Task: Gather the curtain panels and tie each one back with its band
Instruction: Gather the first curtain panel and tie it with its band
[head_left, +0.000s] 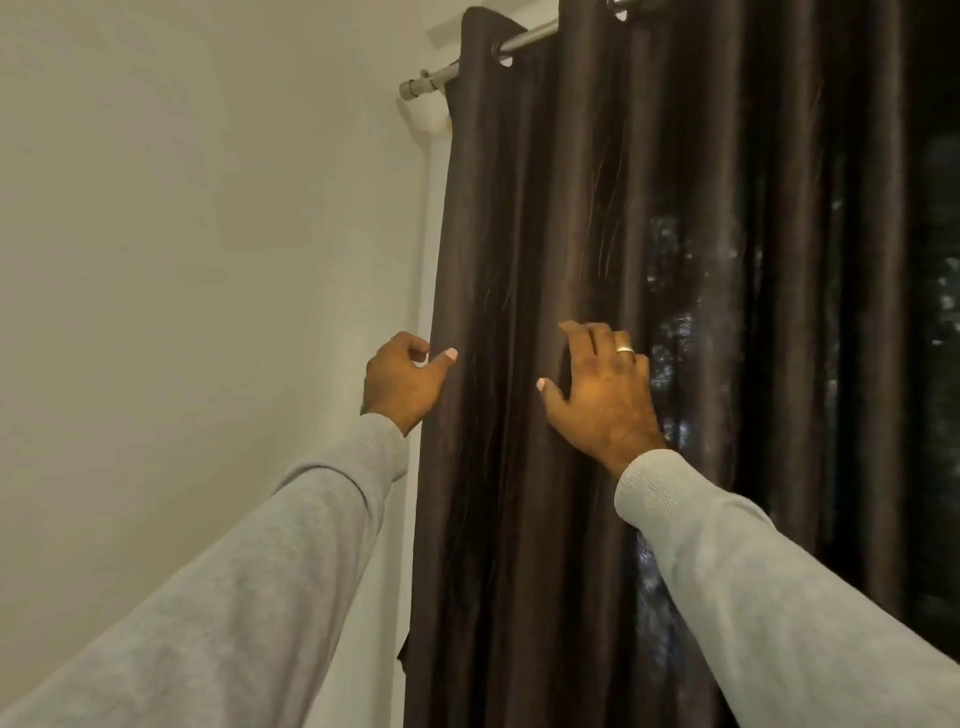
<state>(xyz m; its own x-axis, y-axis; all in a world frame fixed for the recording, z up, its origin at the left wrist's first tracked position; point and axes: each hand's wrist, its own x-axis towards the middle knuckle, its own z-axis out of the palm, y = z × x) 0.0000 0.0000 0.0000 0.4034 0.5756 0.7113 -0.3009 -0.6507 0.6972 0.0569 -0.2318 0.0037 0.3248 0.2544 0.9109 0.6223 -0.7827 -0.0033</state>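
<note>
Landmark: curtain (519, 260), dark brown, hung by eyelets on a metal rod (447, 73).

Left of the curtain: bare pale wall (182, 234). The rod end and its white bracket sat just off the curtain's top left corner.

Left hand (402, 382) was at the curtain's left edge, at about mid-height of what is in view. Thumb lay on the front of the cloth, fingers curled round behind the edge, so it gripped the edge in a pinch. Judged reason: holding the outer edge fixes one side of the panel so the folds can be pushed toward it.

Right hand (597, 384) lay a few folds in from that edge, at about the same height. Fingers were nearly straight, with the tips dipping into a fold; palm was against the cloth, thumb spread out toward the left hand. It was open and pressing, not gripping. A ring showed on one finger. Judged reason: a flat hand can sweep several pleats leftward at once.

Right of the right hand: more folds of curtain, thinner-looking where dim outside light showed through, then a very dark strip at the far right.

No band in view. Judged stage: gathering of this panel just begun, tie-back not yet done.
</note>
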